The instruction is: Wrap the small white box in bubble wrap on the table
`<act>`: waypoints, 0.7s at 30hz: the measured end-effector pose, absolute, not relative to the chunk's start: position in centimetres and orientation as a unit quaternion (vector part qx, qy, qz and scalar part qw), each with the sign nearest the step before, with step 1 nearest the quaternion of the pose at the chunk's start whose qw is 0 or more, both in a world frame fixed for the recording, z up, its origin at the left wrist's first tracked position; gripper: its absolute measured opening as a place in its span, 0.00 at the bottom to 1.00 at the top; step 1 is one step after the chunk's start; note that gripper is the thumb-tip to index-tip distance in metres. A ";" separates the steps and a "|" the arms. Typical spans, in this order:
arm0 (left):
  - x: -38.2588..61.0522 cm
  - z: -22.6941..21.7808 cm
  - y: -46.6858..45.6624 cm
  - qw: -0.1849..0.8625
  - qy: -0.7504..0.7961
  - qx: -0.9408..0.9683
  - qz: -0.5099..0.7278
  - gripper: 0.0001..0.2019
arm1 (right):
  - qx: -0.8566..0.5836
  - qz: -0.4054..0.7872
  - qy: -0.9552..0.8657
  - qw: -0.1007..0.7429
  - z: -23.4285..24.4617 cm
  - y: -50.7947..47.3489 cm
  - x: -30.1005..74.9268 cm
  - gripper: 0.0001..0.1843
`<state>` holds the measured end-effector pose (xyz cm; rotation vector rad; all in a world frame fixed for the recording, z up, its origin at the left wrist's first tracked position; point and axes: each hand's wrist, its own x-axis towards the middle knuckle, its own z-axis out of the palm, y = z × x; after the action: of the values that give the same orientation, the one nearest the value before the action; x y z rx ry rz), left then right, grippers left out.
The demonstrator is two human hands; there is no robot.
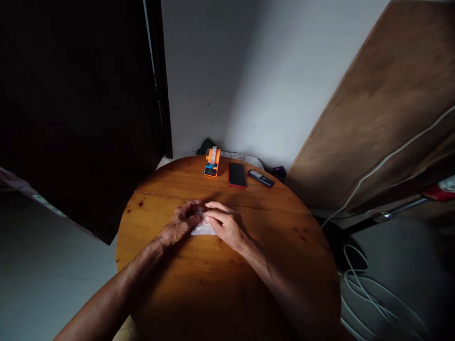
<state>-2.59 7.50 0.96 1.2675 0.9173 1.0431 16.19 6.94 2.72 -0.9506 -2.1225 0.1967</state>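
A small piece of crinkled, clear plastic wrap (pixel 204 229) lies on the round wooden table (pixel 220 265), partly covered by my fingers. From its left side my left hand (pixel 181 220) grips it, with the thumb and fingers curled round its edge. My right hand (pixel 227 224) bends over the right side, its thumb and fingertips pressed on the plastic. Whatever may be inside the wrap cannot be made out.
Toward the wall stand an orange tape dispenser (pixel 212 162), a red-edged phone (pixel 237 174) and a dark handheld device (pixel 260 178). A dark door (pixel 78 104) is at left. White cable (pixel 369 296) coils on the floor at right, near a board (pixel 377 113).
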 end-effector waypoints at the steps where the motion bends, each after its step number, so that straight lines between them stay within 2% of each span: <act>1: -2.6 1.0 7.5 0.590 0.388 0.548 0.448 0.28 | -0.368 0.055 -0.842 0.390 2.8 6.9 16.3 0.12; 6: -2.7 1.0 7.5 0.604 0.375 0.543 0.447 0.25 | -0.350 -0.001 -0.876 0.333 3.8 6.4 16.8 0.11; 12: -2.8 1.2 7.3 0.614 0.378 0.539 0.436 0.21 | -0.334 0.009 -0.906 0.259 5.6 5.8 17.2 0.10; 17: -3.0 1.5 7.3 0.588 0.394 0.568 0.421 0.16 | -0.325 0.009 -0.915 0.238 6.0 5.6 17.4 0.10; 21: -2.9 1.9 7.2 0.580 0.396 0.575 0.419 0.17 | -0.322 0.017 -0.917 0.237 5.6 5.8 17.4 0.10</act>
<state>-2.93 7.24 1.86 1.3444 0.9262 0.9799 17.37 5.77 5.65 -0.8817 -2.5134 0.0472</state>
